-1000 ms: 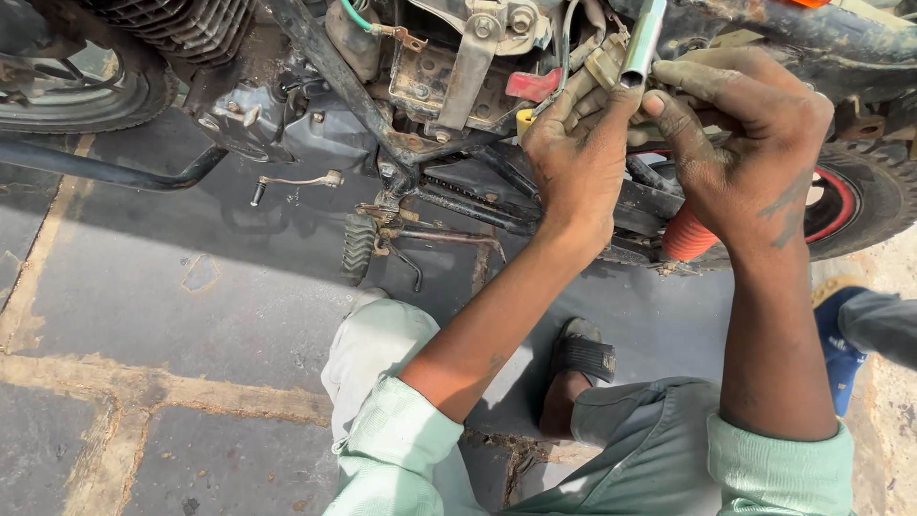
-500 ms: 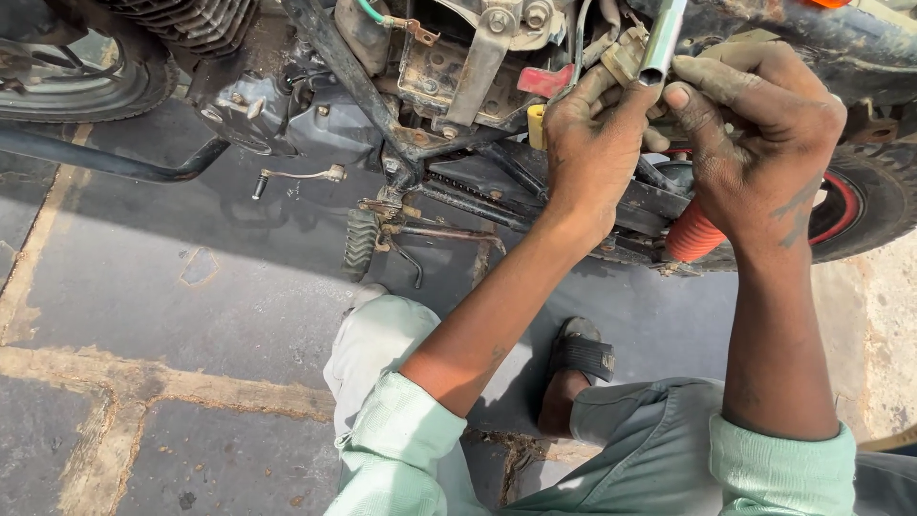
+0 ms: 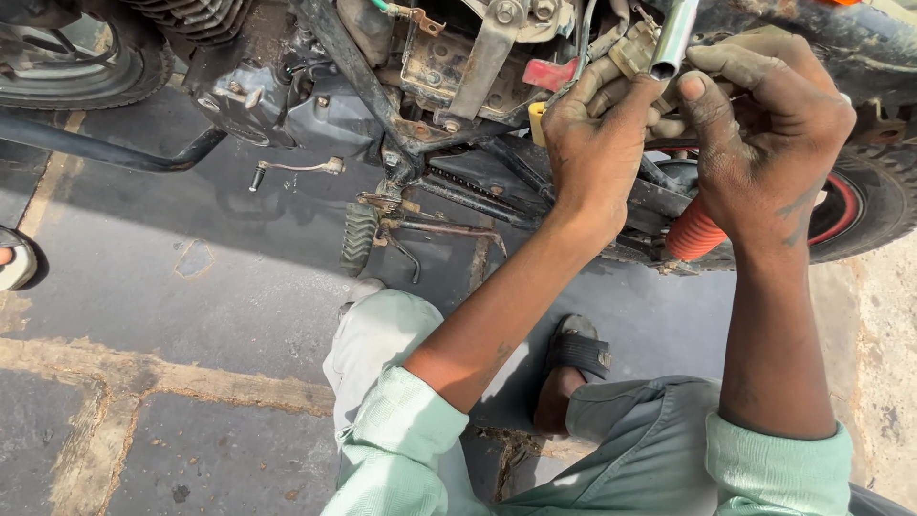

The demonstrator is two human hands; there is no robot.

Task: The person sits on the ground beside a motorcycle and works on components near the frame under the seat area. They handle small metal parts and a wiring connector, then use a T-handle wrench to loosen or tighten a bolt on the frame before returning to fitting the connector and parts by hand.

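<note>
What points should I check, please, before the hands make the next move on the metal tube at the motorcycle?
1. Left hand touches the metal tube: ok.
2. Right hand is close at the tube: ok.
3. Tube's lower end is free of fingers: ok.
4. Tube's upper end is seated: cannot tell, out of frame.
5. Small tan part behind the tube is held firmly: cannot tell.
6. Foot in sandal rests flat on the ground: ok.

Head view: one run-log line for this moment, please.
left hand: gripping beige part | right hand: on metal tube | motorcycle frame behind
</note>
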